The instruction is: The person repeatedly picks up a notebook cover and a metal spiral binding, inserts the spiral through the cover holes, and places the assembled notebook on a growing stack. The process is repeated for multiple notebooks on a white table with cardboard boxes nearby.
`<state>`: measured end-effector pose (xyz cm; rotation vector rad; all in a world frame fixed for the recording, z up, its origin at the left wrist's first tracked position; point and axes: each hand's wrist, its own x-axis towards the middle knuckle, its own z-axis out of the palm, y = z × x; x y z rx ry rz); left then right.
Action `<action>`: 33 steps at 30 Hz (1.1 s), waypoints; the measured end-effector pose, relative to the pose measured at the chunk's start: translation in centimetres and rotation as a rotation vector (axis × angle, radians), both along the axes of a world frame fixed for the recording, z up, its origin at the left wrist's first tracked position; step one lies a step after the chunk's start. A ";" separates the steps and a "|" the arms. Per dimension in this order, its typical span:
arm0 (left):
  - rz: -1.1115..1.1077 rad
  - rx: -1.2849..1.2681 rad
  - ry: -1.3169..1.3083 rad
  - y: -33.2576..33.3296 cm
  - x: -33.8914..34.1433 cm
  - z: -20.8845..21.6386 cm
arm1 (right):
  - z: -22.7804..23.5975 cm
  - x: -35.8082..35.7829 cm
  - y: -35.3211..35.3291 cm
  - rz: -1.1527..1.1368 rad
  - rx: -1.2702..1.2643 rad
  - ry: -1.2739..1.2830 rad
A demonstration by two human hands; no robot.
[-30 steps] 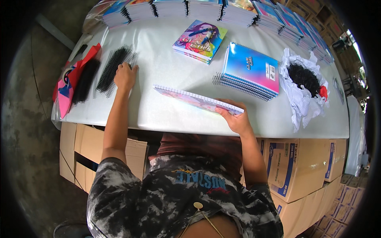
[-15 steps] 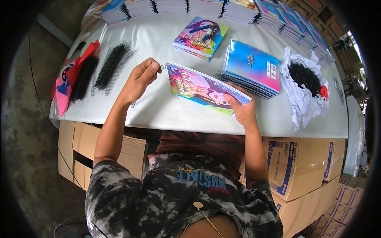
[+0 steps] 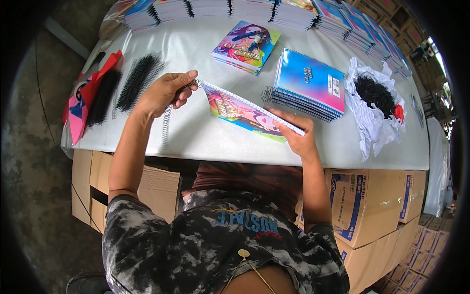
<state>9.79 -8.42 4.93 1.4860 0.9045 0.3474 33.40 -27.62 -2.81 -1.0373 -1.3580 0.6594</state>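
Note:
My right hand point(image 3: 296, 134) grips the right end of a notebook point(image 3: 245, 113) with a colourful illustrated cover, its punched edge tilted upward. Between the thumb and fingers of my left hand point(image 3: 171, 91) is a dark wire spiral coil point(image 3: 166, 125), which dangles below the palm. The coil's upper end meets the notebook's left corner at the punched holes; how far it is threaded, I cannot tell. Right of the notebook sits a stack of spiral notebooks point(image 3: 311, 81) with blue and pink covers. Farther back lies a small pile of illustrated notebooks point(image 3: 247, 46) with pens on top.
Loose black coils point(image 3: 137, 83) lie on the left of the white-covered table point(image 3: 196, 147), beside red and pink material point(image 3: 78, 110). At right, crumpled cloth point(image 3: 364, 122) holds tangled black scraps. Notebook stacks point(image 3: 210, 7) line the far edge. Cardboard boxes point(image 3: 367, 206) stand below.
My left hand has turned, and more of the hanging coil shows below it. The notebook has tipped so its punched edge shows more. My right hand has shifted slightly down and left.

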 end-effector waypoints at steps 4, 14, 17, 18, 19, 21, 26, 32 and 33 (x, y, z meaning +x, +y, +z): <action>-0.086 0.059 0.161 0.1 -0.3 1.2 | 0.1 -0.2 -0.3 -0.014 -0.037 0.048; -0.261 0.294 0.002 0.4 -1.2 1.7 | -0.1 -0.1 -0.6 -0.002 -0.070 0.082; -0.274 0.369 0.082 -0.8 -1.2 2.1 | -0.3 -0.5 -0.7 -0.020 -0.082 0.178; -0.297 0.370 0.149 -0.8 -1.3 2.2 | -0.4 -0.6 -0.7 -0.021 -0.079 0.185; -0.319 0.371 0.216 -0.7 -1.3 2.3 | -0.5 -0.6 -0.7 -0.021 -0.077 0.192; -0.336 0.360 0.213 -0.6 -1.6 2.1 | -0.6 -0.6 -0.6 -0.014 -0.065 0.189; -0.241 0.121 0.204 -0.8 -1.6 1.9 | -0.5 -0.5 -0.4 0.021 0.015 0.040; -0.257 0.253 0.023 -0.5 -2.0 1.6 | -0.3 -0.5 -0.9 0.072 -0.040 0.093; -0.315 0.444 -0.009 -0.8 -1.7 1.8 | -0.3 -0.7 -1.0 0.056 -0.075 0.110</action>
